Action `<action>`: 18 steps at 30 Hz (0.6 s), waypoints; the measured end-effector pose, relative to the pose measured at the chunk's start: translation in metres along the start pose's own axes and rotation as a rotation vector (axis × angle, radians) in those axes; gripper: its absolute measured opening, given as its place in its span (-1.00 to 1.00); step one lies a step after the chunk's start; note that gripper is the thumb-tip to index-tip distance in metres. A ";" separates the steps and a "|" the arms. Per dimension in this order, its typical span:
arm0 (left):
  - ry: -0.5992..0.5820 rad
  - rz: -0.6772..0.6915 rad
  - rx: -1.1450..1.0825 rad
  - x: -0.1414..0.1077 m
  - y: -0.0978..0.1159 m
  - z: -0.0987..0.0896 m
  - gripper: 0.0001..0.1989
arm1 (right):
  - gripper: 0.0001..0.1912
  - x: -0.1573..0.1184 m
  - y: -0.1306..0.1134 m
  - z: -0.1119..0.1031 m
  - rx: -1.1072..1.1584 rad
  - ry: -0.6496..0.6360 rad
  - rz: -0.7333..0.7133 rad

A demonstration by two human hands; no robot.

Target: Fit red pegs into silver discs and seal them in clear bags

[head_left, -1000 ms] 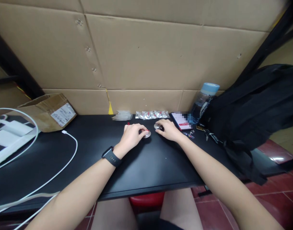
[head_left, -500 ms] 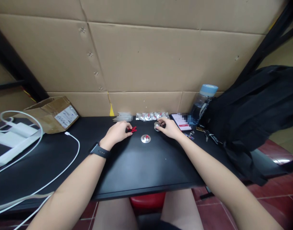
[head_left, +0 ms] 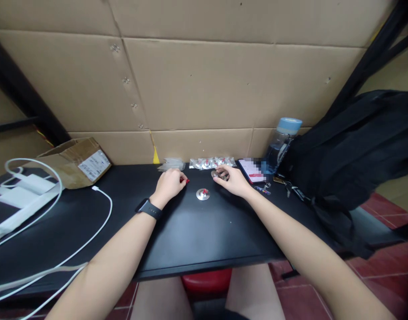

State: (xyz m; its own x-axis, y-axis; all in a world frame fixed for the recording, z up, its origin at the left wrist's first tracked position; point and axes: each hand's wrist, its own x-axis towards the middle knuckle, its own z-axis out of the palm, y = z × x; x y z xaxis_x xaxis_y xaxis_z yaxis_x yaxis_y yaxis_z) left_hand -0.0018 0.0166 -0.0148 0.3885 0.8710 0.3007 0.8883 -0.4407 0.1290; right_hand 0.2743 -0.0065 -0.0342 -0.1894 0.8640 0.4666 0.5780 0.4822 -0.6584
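My left hand (head_left: pixel 172 183), with a dark watch (head_left: pixel 149 208) on its wrist, is closed in a pinch on a red cord (head_left: pixel 187 181); only a small bit of cord shows past the fingertips. A shiny round metal disc (head_left: pixel 215 175), like a small cymbal, is gripped at its edge by my right hand (head_left: pixel 231 179), tilted just above or at the tabletop. Between and slightly below the hands, another metal disc (head_left: pixel 200 196) with a red bit at its centre lies flat on the black table (head_left: pixel 204 240).
Behind the hands lie bagged metal discs (head_left: pixel 207 163) and clear plastic bags (head_left: pixel 172 164). To the right are a phone (head_left: pixel 252 170), keys (head_left: pixel 288 190), a water bottle (head_left: pixel 280 144) and a black backpack (head_left: pixel 353 151). An open cardboard box (head_left: pixel 68 162) and white cables (head_left: pixel 105 222) occupy the left.
My left hand has shifted slightly right, and less of the red cord shows. The disc in my right hand has moved a little left and tilted. The disc on the table stays put.
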 end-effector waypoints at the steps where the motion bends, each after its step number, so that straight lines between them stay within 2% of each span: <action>1: -0.002 -0.011 0.006 0.000 0.000 0.000 -0.84 | -0.67 -0.001 -0.002 0.000 0.005 -0.008 -0.004; 6: -0.003 -0.062 0.015 -0.001 0.000 0.005 -0.88 | -0.71 -0.002 -0.011 0.001 0.019 -0.047 -0.051; 10: 0.066 -0.087 -0.072 -0.003 0.008 0.000 -0.85 | -0.68 -0.004 -0.015 0.003 0.045 -0.061 -0.104; 13: 0.138 -0.062 -0.243 -0.007 0.024 -0.008 -0.91 | -0.64 -0.007 -0.022 0.006 0.130 -0.045 -0.110; 18: 0.182 -0.041 -0.568 -0.013 0.052 -0.015 -0.84 | -0.61 -0.013 -0.039 0.014 0.374 0.021 -0.130</action>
State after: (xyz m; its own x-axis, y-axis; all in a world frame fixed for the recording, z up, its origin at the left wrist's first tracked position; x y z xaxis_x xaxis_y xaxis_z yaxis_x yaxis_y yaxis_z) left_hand 0.0358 -0.0205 0.0020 0.2642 0.8607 0.4353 0.6119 -0.4984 0.6141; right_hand 0.2429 -0.0346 -0.0233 -0.2238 0.7908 0.5697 0.2199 0.6105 -0.7609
